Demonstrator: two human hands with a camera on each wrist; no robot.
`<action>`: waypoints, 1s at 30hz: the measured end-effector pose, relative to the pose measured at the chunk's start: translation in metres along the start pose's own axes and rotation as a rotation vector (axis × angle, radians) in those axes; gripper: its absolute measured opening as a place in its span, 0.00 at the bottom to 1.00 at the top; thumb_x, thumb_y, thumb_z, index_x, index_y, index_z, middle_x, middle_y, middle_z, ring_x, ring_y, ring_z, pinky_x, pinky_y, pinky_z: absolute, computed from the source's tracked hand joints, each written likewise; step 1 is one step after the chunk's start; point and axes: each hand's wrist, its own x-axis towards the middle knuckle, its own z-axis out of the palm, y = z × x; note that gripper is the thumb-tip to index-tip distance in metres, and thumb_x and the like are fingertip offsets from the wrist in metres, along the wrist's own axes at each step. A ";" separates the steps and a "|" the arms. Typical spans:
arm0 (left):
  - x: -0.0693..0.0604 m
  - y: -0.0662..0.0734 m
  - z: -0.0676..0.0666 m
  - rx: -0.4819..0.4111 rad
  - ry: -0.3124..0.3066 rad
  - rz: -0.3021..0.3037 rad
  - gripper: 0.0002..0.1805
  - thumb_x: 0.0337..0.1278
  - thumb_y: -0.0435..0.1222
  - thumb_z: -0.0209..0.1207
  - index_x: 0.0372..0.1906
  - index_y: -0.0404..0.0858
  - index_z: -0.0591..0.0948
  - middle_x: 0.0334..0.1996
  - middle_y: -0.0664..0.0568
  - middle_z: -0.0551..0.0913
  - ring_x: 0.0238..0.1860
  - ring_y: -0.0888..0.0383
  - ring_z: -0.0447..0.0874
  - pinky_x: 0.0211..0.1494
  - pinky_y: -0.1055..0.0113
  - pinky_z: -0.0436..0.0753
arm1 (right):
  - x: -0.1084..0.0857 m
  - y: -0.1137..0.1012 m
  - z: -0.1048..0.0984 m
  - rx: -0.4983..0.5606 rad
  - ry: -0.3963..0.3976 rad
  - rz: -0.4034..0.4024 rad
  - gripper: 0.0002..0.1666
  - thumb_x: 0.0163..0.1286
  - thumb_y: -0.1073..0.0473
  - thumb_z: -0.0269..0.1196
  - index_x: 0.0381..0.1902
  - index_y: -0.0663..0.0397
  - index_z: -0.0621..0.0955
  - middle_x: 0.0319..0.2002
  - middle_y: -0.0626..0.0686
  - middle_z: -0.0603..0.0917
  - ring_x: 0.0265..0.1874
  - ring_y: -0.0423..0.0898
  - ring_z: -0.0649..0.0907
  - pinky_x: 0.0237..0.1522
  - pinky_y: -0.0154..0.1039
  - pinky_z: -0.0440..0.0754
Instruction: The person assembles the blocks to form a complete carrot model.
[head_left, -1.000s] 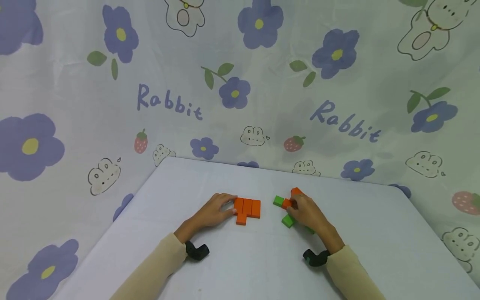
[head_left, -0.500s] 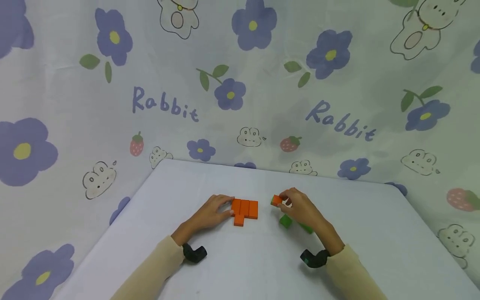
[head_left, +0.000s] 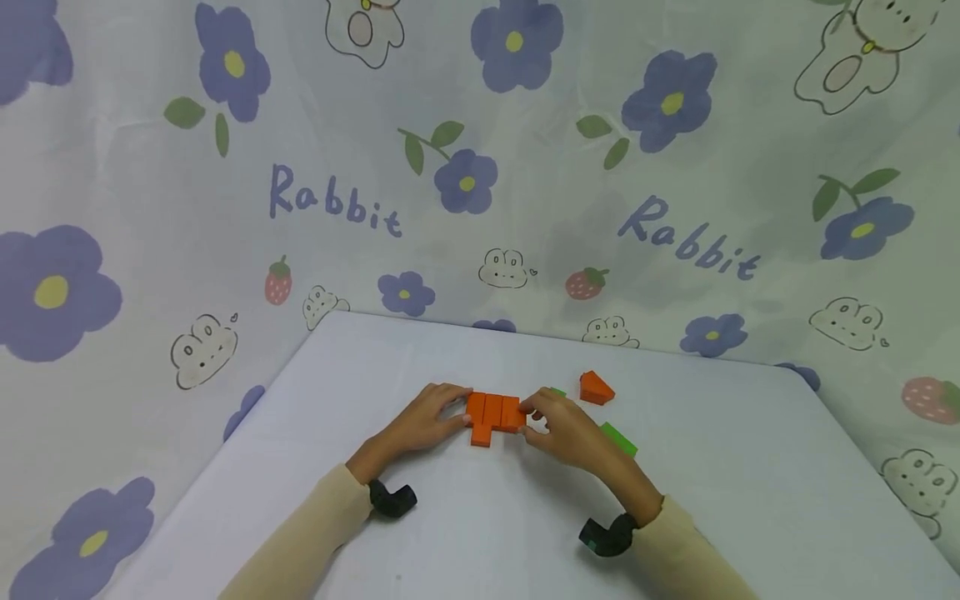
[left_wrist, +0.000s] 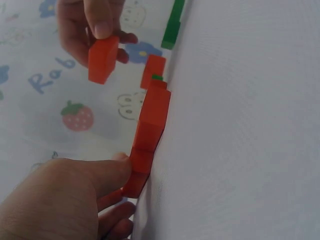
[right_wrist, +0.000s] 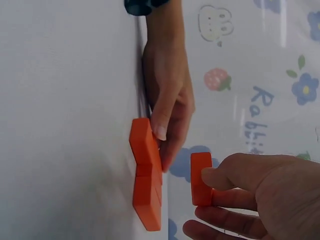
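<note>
Orange blocks [head_left: 492, 408] lie pressed together in a short row on the white table, with one small orange block [head_left: 481, 436] sticking out toward the person. My left hand [head_left: 423, 423] holds the row's left end between thumb and fingers. My right hand [head_left: 573, 432] pinches another orange block [right_wrist: 201, 175] between thumb and fingers. Both wrist views show this held block raised off the table, apart from the row. In the head view it appears at the row's right end, where its outline merges with the row.
Behind the right hand lie an orange piece with a slanted side [head_left: 596, 389] and a green block [head_left: 618, 439]. A small green block [head_left: 557, 392] is mostly hidden by that hand. A patterned curtain [head_left: 525, 208] hangs behind the white table [head_left: 405, 350].
My right hand has moved left from the loose green and orange pieces to the row's right end, bringing an orange block. My left hand stays at the row's left end.
</note>
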 end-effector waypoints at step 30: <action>0.000 0.001 -0.001 -0.004 0.007 0.008 0.30 0.67 0.49 0.61 0.70 0.44 0.73 0.67 0.50 0.75 0.68 0.49 0.68 0.72 0.46 0.69 | 0.002 -0.005 0.042 -0.138 0.006 -0.017 0.15 0.63 0.57 0.72 0.46 0.56 0.85 0.38 0.48 0.77 0.38 0.40 0.75 0.45 0.34 0.84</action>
